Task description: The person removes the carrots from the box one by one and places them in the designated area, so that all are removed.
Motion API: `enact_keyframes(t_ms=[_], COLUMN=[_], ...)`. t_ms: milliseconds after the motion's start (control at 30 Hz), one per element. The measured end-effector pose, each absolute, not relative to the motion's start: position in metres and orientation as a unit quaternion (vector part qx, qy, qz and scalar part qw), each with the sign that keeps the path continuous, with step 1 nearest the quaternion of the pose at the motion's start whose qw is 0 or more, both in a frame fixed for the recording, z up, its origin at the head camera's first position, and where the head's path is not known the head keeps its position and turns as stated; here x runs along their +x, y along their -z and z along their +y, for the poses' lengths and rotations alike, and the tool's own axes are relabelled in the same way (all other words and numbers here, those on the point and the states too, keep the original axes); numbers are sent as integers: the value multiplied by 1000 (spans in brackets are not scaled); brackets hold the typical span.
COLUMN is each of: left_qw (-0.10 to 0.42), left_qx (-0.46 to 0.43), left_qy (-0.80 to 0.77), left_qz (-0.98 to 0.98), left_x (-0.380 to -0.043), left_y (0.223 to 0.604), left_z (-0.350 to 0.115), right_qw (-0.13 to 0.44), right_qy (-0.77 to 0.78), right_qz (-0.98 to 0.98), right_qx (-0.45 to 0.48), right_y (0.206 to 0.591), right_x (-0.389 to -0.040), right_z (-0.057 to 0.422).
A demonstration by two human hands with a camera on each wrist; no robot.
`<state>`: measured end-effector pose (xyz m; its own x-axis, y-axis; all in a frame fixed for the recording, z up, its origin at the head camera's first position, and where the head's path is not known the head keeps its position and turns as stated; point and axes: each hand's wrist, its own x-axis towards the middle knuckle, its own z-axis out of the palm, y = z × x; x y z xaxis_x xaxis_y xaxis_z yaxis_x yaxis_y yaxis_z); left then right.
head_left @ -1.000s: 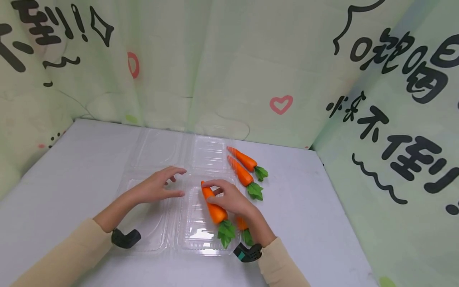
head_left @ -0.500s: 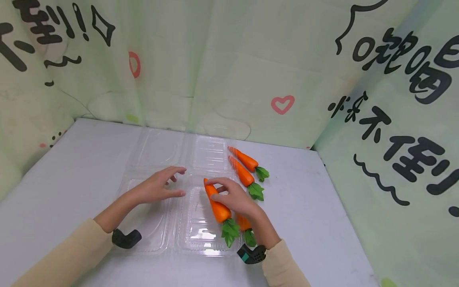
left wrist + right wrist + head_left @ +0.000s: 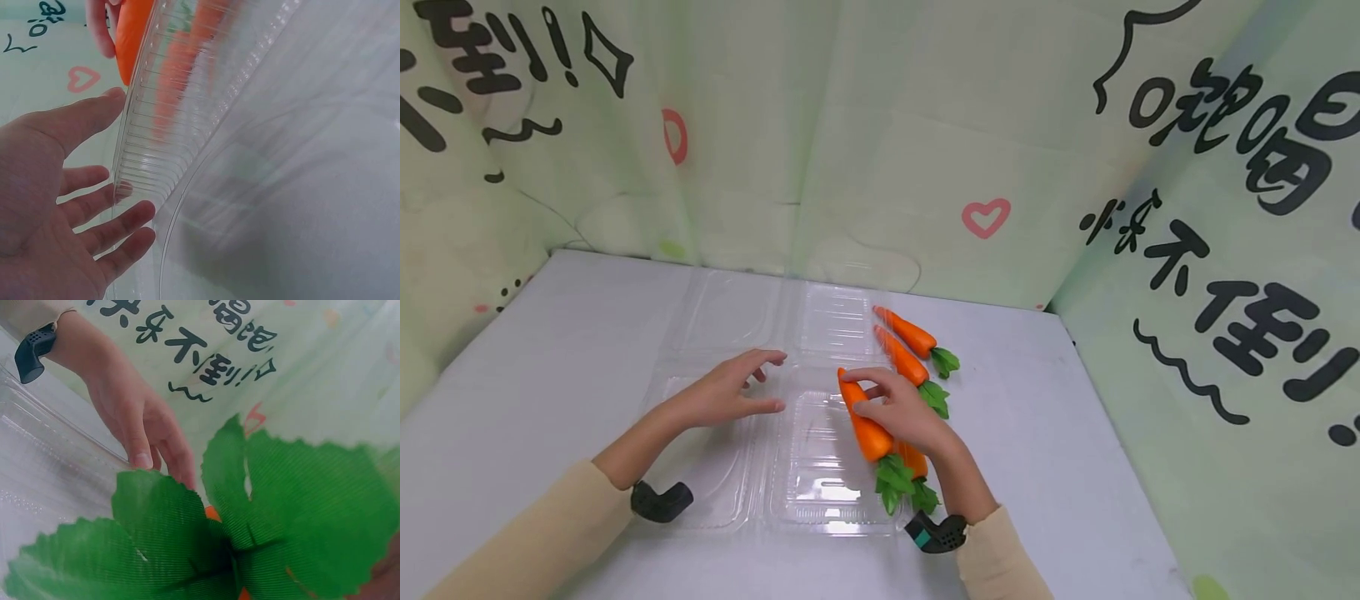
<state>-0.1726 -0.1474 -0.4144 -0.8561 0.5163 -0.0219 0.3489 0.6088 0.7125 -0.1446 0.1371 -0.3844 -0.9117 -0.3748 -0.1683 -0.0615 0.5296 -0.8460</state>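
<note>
My right hand (image 3: 901,408) pinches an orange toy carrot (image 3: 868,433) between thumb and fingers, with its tip pointing away and its green leaves toward me. The carrot overlaps the right side of an open clear plastic box (image 3: 816,492) in the head view. In the right wrist view its leaves (image 3: 300,512) fill the front and hide most of the orange body. My left hand (image 3: 730,390) has its fingers spread above the boxes and holds nothing. The left wrist view shows that hand (image 3: 44,200) next to a ribbed clear wall (image 3: 140,150).
A second open clear box (image 3: 700,492) lies at left, its lid (image 3: 730,308) folded back. Two more carrots, one farther back (image 3: 910,332) and one nearer (image 3: 901,357), lie at the right box's far right. Another carrot (image 3: 914,461) lies partly hidden beneath the held one. Printed curtains enclose the table.
My right hand has shifted right and slightly away from me, carrying the carrot from over the box's middle to its right side. The left hand stays nearly still.
</note>
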Motion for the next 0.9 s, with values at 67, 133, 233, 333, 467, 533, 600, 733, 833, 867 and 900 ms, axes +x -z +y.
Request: enact_keyframes(t_ms=[67,133,233,333,467,533,600,733,833,867,900], left_qw=[113,114,116,117,115,113,111,111,110,110,109], left_qx=[244,247,248,250,248,247,245,242,244,245,245], left_qy=[-371,-373,-375,-373,-370,-367,-366,-363,-362,-362,-362], left_qz=[889,887,886,886,888,890,891,893,893,893,893], left_x=[-173,-172,-172,-171,-172,-172,-172,-172,-173,-173,-173], left_y=[415,416,417,418,418,418,418,418,417,417,417], left_z=[-147,-147,-148,-148,-148,-148,-147,-147,-148,-148,-148], right_qw=[165,163,158,150,144,142,140,136,135,135,135], right_qy=[468,470,471,467,466,468,472,475,475,475,475], right_qz=[860,859,860,864,865,864,862,862,863,863,863], right_qx=[-124,-121,-117,-115,-117,-121,-122,-113,-108,-103,-101], right_y=[384,382,380,378,377,377,378,378,377,376,376], right_x=[-144,-143,-142,-142,-142,-142,-142,-142,-141,-140,-140], right_z=[140,142,145,149,153,155,158,163,167,168,169])
